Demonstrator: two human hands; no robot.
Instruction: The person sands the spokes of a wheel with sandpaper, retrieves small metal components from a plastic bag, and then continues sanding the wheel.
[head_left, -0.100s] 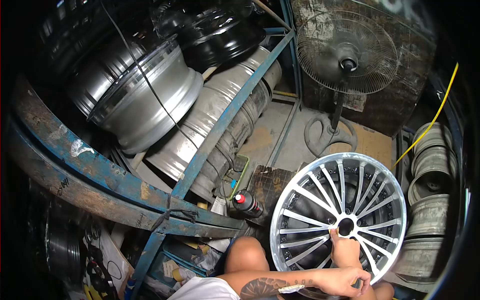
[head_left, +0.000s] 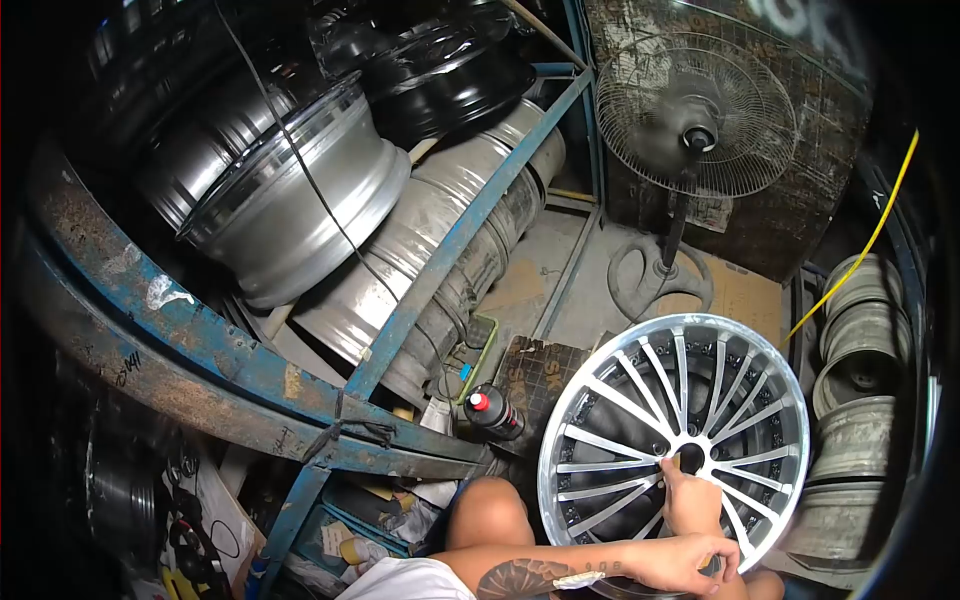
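Observation:
A silver multi-spoke wheel with a bright rim and dark gaps stands in front of me, tilted back. Beside its centre hole is my right hand, fingers pressed together at the hub; a small tan bit shows at the fingertips, too small to name. My tattooed left forearm crosses the wheel's lower part, in front of my right wrist. At its end my left hand is curled closed near the lower rim. Something small and yellowish shows between its fingers, but I cannot make it out.
A black bottle with a red cap stands left of the wheel. Behind are a fan and a blue metal frame. Large rims lie at upper left; more rims are stacked at right. A yellow cable hangs there.
The view has shifted slightly, and the wheel's top edge appears a little lower. Both hands keep nearly the same places and grips.

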